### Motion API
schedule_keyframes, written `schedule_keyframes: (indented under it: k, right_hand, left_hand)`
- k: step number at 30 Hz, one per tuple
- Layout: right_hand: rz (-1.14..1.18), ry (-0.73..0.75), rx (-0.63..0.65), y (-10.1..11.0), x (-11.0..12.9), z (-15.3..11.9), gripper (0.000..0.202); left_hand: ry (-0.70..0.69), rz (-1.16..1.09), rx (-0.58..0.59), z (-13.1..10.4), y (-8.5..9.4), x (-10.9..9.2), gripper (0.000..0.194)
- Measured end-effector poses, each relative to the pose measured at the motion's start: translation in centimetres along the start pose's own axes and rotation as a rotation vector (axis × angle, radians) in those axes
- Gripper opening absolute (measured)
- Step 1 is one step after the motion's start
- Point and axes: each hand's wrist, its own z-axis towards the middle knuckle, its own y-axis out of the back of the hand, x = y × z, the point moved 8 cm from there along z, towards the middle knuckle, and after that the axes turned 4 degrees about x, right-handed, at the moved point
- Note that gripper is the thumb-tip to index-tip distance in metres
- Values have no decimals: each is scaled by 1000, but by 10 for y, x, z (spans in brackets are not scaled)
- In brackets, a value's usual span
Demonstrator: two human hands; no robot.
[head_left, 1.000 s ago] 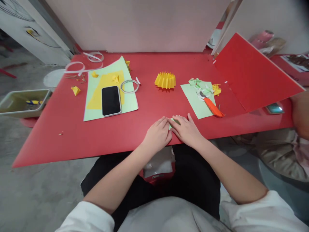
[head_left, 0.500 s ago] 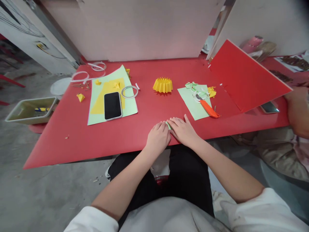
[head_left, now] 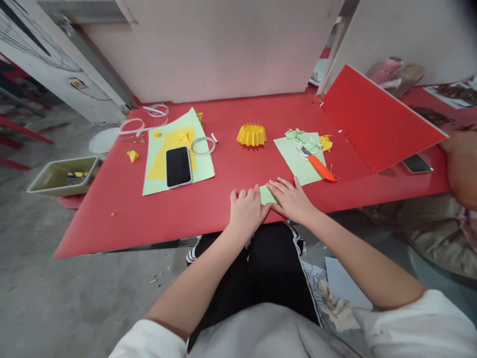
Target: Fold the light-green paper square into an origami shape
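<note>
Near the front edge of the red table (head_left: 179,211), a small light green paper (head_left: 267,195) lies between my hands. My left hand (head_left: 246,206) presses on its left end with curled fingers. On its right end rests my right hand (head_left: 290,198), fingers spread and flat, the thumb reaching toward the left thumb. A pleated yellow paper piece (head_left: 252,135) stands farther back. To the right, an orange cutter (head_left: 322,168) lies on a green sheet (head_left: 298,159) with green scraps.
At left, a phone (head_left: 178,167) and a tape roll (head_left: 203,146) rest on green and yellow sheets. A red board (head_left: 376,119) leans at right, near another person's arm (head_left: 462,166). A bin (head_left: 61,176) sits beyond the table's left end.
My hands have moved apart, so more of the green paper shows between them. The whole view has shifted slightly.
</note>
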Motion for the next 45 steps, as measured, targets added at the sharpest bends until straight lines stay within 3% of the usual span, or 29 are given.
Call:
schedule_keyframes:
  k: [3, 7, 11, 17, 24, 31, 36, 39, 42, 45]
  right_hand:
    - [-13, -5, 8, -2, 0, -2, 56]
    - [-5, -23, 11, -7, -2, -6, 63]
    - [8, -25, 24, -11, -3, -8, 64]
    - [-2, -7, 14, -10, -1, -7, 55]
    - [12, 36, 7, 1, -1, -1, 48]
    - [65, 63, 31, 22, 7, 30, 19]
    - [158, 58, 201, 19, 7, 55, 26]
    - [198, 86, 302, 14, 10, 65, 17]
    - [218, 88, 320, 16, 10, 72, 15]
    - [256, 78, 318, 26, 7, 79, 11]
  left_hand:
    - [61, 33, -9, 4, 0, -1, 61]
    - [86, 54, -24, -7, 1, 9, 60]
    - [76, 87, -23, -21, 2, 21, 63]
    - [61, 125, -16, -23, 4, 21, 61]
    - [49, 96, -38, -20, 7, 23, 54]
    - [61, 72, -85, -30, 10, 41, 42]
    - [98, 0, 49, -7, 13, 60, 43]
    - [15, -73, 74, 17, 17, 61, 44]
    - [-102, -205, 166, 36, 16, 56, 40]
    - [-90, -350, 234, 45, 14, 62, 38]
